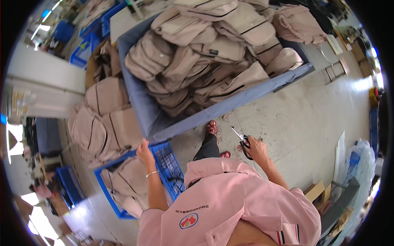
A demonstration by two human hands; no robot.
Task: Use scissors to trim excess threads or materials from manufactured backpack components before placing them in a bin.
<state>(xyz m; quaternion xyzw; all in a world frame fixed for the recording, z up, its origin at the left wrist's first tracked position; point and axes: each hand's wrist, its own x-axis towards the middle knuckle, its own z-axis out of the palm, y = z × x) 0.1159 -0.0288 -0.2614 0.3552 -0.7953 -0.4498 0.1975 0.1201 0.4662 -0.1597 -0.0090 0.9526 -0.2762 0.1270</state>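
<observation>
My right hand (258,149) is closed round the black handles of a pair of scissors (247,143), whose metal blades point up and to the left over the floor. My left hand (144,152), with a bangle on the wrist, is closed just below the near left corner of a large grey-blue fabric bin (184,129). What its fingers hold, if anything, cannot be made out. Beige-pink backpacks (221,49) are heaped in the bin. Close by the left forearm, a blue plastic crate (98,176) holds more beige fabric pieces or bags (129,180).
More beige backpacks (102,119) are piled left of the bin. A pink-beige backpack (297,24) lies beyond its far right corner. A small metal-legged stool (337,70) stands at the right. Cardboard boxes (318,192) and plastic-wrapped goods (361,160) line the lower right.
</observation>
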